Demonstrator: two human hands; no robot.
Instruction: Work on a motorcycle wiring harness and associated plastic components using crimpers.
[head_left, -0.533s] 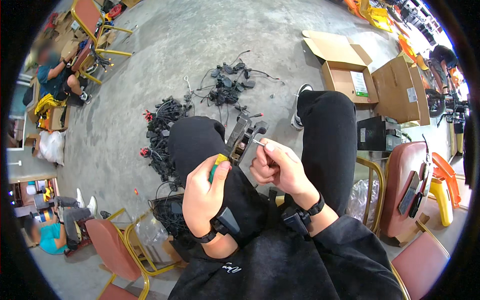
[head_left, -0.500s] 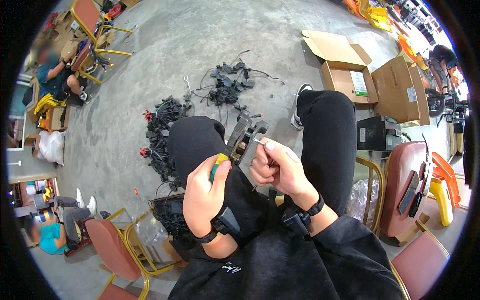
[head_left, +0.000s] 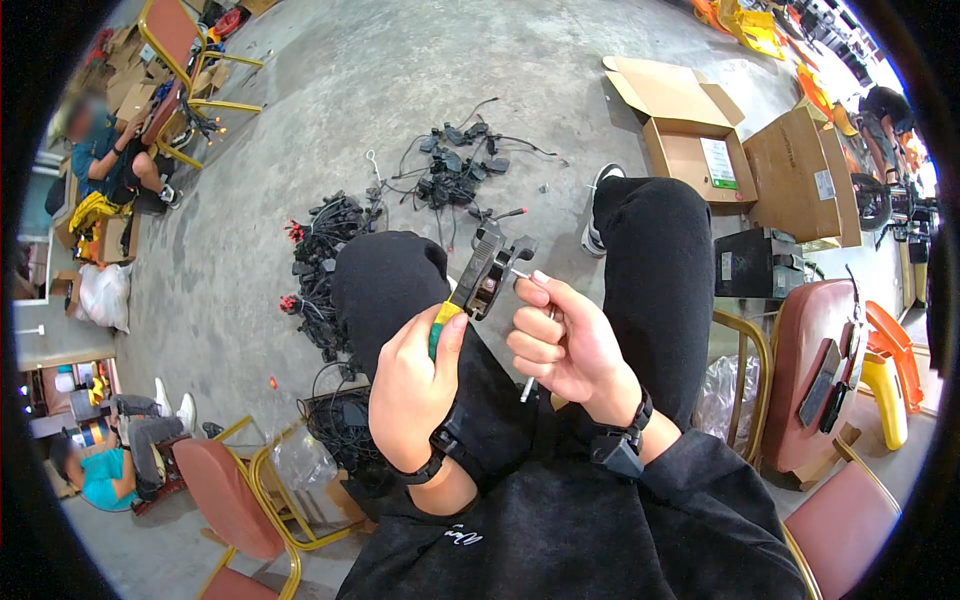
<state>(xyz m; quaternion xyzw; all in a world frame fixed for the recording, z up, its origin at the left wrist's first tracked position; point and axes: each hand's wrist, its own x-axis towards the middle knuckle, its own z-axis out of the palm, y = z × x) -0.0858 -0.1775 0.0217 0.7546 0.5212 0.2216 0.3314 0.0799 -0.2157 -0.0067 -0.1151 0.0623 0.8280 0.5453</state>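
My left hand (head_left: 412, 385) is closed round a yellow-and-green piece (head_left: 445, 325), like a tool handle, at the lower end of a black slotted part (head_left: 484, 262). The part is raised over my lap, tilted up to the right, with an open recess on its right side. My right hand (head_left: 572, 345) is closed on a thin metal rod (head_left: 528, 388) that looks like a hex key. One end reaches toward the black part at the fingertips; the other sticks out below the fist. My fingers hide its middle. Whether the tip sits inside the part, I cannot tell.
Black cabled parts (head_left: 455, 170) lie piled on the concrete floor ahead, with a longer heap (head_left: 325, 260) by my left knee. To the right stand an open cardboard box (head_left: 680, 160), a black case (head_left: 755, 265) and a chair (head_left: 815, 370) bearing tools. Two people sit at left.
My right hand has turned and its fingers have curled tighter, so the rod's lower end now shows below the fist. My left hand has shifted slightly right with the black part.
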